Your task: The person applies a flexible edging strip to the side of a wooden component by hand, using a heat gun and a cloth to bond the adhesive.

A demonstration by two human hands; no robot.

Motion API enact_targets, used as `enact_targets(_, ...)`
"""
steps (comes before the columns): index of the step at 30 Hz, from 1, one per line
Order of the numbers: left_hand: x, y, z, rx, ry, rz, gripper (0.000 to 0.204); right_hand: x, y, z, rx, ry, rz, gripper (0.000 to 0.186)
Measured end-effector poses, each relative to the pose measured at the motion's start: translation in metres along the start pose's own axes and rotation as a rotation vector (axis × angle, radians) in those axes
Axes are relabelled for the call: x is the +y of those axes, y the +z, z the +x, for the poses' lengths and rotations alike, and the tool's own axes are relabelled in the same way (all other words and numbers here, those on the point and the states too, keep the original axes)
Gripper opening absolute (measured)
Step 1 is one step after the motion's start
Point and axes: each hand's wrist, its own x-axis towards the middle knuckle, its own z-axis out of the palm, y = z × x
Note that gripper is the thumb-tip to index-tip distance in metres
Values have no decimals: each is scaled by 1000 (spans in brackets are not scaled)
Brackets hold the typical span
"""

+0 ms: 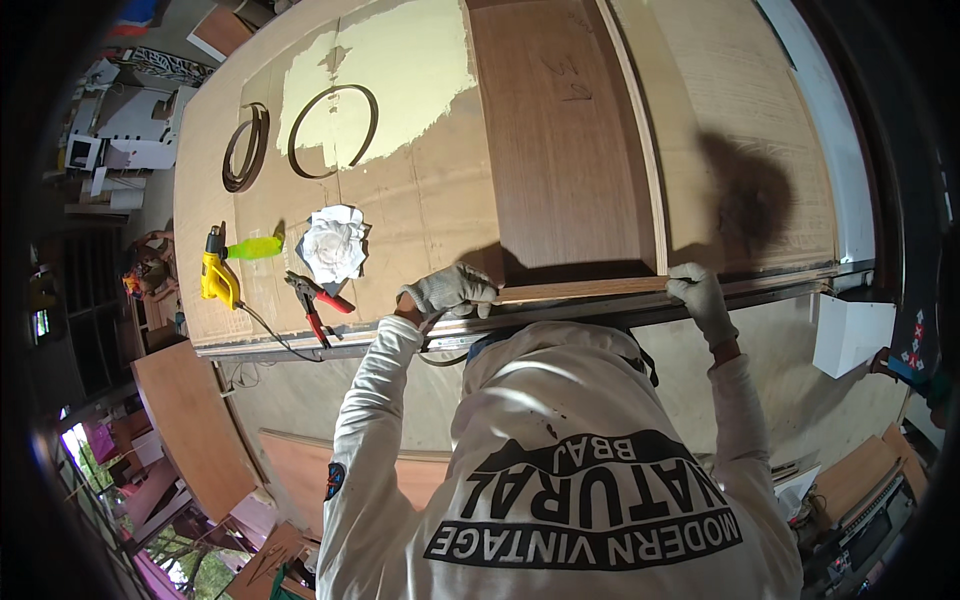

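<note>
A long brown wood-grain strip [585, 288] lies along the near end of a dark wooden panel [560, 140] with a raised pale edge [650, 150]. My left hand [450, 291], in a grey glove, is closed on the left end of the strip. My right hand [700, 300], also gloved, pinches the strip's right end at the panel's near right corner. Just left of my left hand lie red-handled cutters [322, 305], a crumpled white cloth [330, 243] and a yellow corded tool [218, 275] beside a lime-green object [255, 247].
A cardboard-covered workbench [420, 200] carries two coils of dark banding [332, 110] at the back left. A metal rail runs along its near edge. A white box [840, 335] sits at the right. Wooden boards [190, 435] lean at the lower left; clutter fills the far left.
</note>
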Motion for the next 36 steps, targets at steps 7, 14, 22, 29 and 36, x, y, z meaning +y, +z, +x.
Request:
enact_targets(7, 3, 5, -8, 31, -31, 8, 14, -5, 6, -1, 2, 12, -3, 17)
enact_targets(14, -2, 13, -1, 112, 13, 11, 19, -6, -1, -11, 47, 32, 126, 14)
enact_targets(22, -42, 22, -6, 174, 136, 487, 12, 36, 26, -14, 294, -229, 200, 21)
enact_targets(29, 1, 23, -1, 102, -190, 280, 14, 40, 30, -20, 306, -157, 322, 19)
enact_targets(36, 28, 31, -2, 156, -403, 169, 16, 28, 25, -19, 312, -39, 254, 15)
